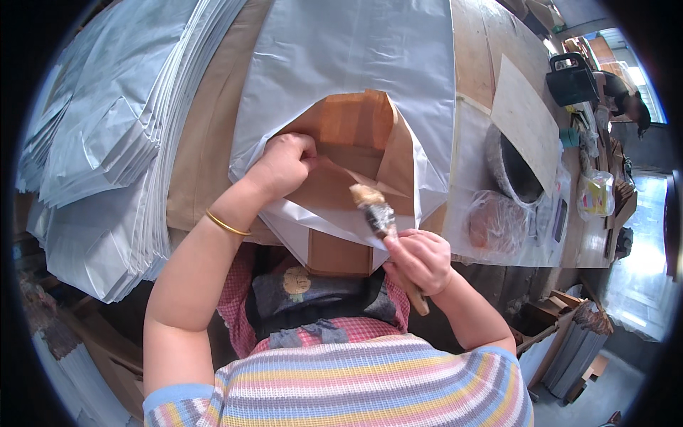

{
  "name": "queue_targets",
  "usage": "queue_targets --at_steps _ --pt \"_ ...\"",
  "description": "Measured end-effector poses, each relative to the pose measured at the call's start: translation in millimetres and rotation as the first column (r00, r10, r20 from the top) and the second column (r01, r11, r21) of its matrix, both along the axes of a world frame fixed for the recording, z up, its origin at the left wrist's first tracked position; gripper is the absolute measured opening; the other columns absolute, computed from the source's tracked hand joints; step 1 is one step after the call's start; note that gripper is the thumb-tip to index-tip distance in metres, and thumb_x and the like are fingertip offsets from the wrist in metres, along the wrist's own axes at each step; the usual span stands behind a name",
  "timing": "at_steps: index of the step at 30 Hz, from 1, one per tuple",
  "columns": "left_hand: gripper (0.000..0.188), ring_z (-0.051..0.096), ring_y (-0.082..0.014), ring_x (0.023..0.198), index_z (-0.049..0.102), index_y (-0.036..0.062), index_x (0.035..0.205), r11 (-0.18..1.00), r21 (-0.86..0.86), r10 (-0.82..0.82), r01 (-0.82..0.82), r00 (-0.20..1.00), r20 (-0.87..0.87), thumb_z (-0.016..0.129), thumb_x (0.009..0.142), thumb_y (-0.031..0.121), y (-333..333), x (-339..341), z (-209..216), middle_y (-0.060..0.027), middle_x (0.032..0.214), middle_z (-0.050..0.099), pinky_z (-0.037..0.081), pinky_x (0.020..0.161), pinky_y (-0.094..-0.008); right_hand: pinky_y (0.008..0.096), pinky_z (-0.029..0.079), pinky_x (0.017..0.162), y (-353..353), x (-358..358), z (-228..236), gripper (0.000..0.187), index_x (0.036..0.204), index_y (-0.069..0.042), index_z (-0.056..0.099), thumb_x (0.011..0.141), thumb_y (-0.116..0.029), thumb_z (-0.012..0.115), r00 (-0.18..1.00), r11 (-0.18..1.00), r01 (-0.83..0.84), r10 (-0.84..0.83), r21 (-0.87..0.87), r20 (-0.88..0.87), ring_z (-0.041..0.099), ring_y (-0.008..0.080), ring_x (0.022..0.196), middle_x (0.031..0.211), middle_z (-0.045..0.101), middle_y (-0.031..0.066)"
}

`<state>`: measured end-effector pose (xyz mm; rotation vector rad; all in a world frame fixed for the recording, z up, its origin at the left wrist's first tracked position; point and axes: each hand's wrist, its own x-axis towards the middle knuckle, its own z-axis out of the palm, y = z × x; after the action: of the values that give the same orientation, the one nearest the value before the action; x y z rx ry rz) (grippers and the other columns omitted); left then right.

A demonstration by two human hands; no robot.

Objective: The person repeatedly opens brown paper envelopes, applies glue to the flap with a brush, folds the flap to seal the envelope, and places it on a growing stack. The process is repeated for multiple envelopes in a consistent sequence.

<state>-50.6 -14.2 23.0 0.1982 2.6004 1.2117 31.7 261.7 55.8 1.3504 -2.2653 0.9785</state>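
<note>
A large white bag [348, 50] with a brown paper lining lies in front of me, its near end spread into a wide mouth. My left hand [286, 165] is closed on the brown paper [334, 174] at the left side of that mouth; its fingertips are partly hidden by the fold. In my right hand [421, 262] is a paste brush [376, 213], held by its wooden handle. The brush's pale, clotted bristles point up and left over the near flap. Whether they touch the paper I cannot tell.
Stacked white bags [114, 135] fill the left of the table. To the right stand a round bucket [516, 167] partly covered by a board [526, 117], a crumpled clear plastic bag [494, 220] and a dark jug [571, 78]. Bundled bags [583, 349] stand below the table.
</note>
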Motion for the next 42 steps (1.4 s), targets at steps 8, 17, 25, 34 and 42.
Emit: queue_targets --at_steps 8,17,25,34,42 --pt "0.013 0.064 -0.0386 0.083 0.065 -0.0014 0.083 0.974 -0.227 -0.048 0.025 0.995 -0.093 0.065 0.079 0.011 7 -1 2 -0.0207 0.085 0.067 0.050 0.076 -0.0456 0.0312 0.051 0.061 -30 -20 22 0.019 0.102 0.001 0.068 0.083 -0.003 0.068 0.752 0.909 0.404 -0.265 -0.103 0.603 0.063 0.0250 0.066 0.081 0.067 0.0156" --pt "0.031 0.066 -0.0351 0.081 0.069 0.0001 0.069 0.863 -0.504 -0.017 0.002 1.000 -0.025 0.083 0.063 0.027 8 -33 25 -0.0197 0.082 0.068 0.052 0.072 -0.0438 0.0259 0.049 0.059 -79 -43 3 0.014 0.084 0.004 0.067 0.088 -0.009 0.064 0.378 0.810 0.574 -0.134 -0.118 0.916 0.061 0.0102 0.063 0.071 0.066 0.0076" --pt "0.030 0.067 -0.0343 0.081 0.071 0.0021 0.077 0.822 -0.570 -0.035 -0.008 0.997 -0.064 0.082 0.067 0.028 13 -27 24 -0.0183 0.082 0.068 0.053 0.073 -0.0435 0.0360 0.055 0.060 -54 -40 10 0.006 0.077 -0.003 0.067 0.079 -0.009 0.067 0.656 0.775 0.629 -0.568 0.057 0.497 0.069 0.0293 0.066 0.074 0.068 0.0161" --pt "0.006 0.056 -0.0206 0.099 0.071 0.0101 0.072 0.593 -0.801 -0.320 -0.080 0.890 -0.325 0.065 0.070 0.009 45 0 18 -0.0036 0.092 0.063 0.044 0.087 -0.0335 0.0285 0.052 0.071 -12 -45 29 0.023 0.104 -0.001 0.066 0.097 -0.020 0.054 0.514 0.716 0.606 -0.019 -0.347 0.858 0.066 0.0163 0.079 0.091 0.069 0.0070" --pt "0.009 0.054 -0.0257 0.113 0.071 0.0039 0.074 0.736 -0.673 -0.481 0.071 0.755 -0.446 0.065 0.071 0.009 47 8 20 -0.0101 0.106 0.064 0.041 0.101 -0.0416 0.0394 0.043 0.105 -42 -91 -76 0.038 0.129 -0.005 0.054 0.103 -0.031 0.045 0.386 0.002 0.699 0.840 -0.715 0.380 0.063 0.0242 0.106 0.112 0.067 0.0114"
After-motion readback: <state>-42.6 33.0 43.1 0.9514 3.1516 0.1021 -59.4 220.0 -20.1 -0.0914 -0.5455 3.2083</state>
